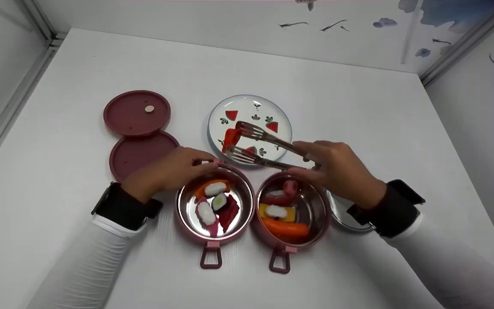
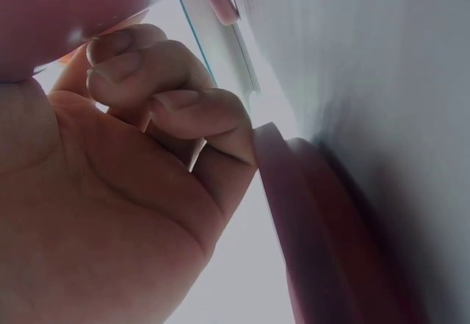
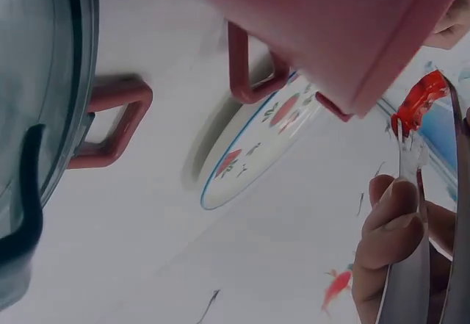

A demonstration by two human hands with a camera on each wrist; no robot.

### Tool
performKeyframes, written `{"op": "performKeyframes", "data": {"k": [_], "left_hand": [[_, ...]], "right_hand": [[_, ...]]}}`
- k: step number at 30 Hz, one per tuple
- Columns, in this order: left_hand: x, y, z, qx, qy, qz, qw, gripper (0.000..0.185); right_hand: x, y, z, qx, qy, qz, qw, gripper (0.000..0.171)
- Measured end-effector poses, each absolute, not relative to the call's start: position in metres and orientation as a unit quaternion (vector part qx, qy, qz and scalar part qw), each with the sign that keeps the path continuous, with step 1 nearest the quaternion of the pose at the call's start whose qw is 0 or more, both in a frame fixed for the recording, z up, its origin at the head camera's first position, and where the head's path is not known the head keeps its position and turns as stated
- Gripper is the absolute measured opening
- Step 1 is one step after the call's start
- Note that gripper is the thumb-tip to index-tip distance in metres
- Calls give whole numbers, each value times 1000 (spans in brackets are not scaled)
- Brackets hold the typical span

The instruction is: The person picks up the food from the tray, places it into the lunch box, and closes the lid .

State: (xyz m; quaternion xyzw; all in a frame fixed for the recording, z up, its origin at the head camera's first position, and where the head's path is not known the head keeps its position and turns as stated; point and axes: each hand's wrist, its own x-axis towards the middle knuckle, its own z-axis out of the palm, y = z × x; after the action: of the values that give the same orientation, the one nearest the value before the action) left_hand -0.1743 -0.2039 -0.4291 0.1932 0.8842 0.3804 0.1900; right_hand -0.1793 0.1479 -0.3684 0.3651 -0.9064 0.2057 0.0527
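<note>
My left hand (image 1: 178, 169) is at the far rim of the left pink bowl (image 1: 181, 221), with thumb and fingers gripping the edge by its far handle. In the left wrist view its fingers (image 2: 150, 78) curl under the bowl's side. Inside lie several toy sushi pieces, one a small roll (image 1: 219, 201). My right hand (image 1: 341, 171) holds metal serving tongs (image 1: 283, 145) with fork-like ends. Between their tips is a glossy orange-red toy food piece (image 1: 230, 139), held above the plate (image 1: 247, 103) with watermelon patterns; the right wrist view shows this piece (image 3: 422, 100) in the tips too.
The right pink bowl (image 1: 323, 227) touches the left one and holds an orange stick (image 1: 287, 228) and other toy food. Two dark red lids (image 1: 122, 113) overlap at the left, a small pale disc on one. A round clear-walled container (image 3: 87, 23) stands partly beneath my right arm.
</note>
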Motion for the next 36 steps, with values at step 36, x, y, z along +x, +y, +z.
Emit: {"op": "performKeyframes", "data": {"k": [36], "left_hand": [[-176, -202, -432, 187, 883, 384, 194, 39]], "right_hand": [[-126, 158, -379, 422, -884, 195, 58, 66]]}}
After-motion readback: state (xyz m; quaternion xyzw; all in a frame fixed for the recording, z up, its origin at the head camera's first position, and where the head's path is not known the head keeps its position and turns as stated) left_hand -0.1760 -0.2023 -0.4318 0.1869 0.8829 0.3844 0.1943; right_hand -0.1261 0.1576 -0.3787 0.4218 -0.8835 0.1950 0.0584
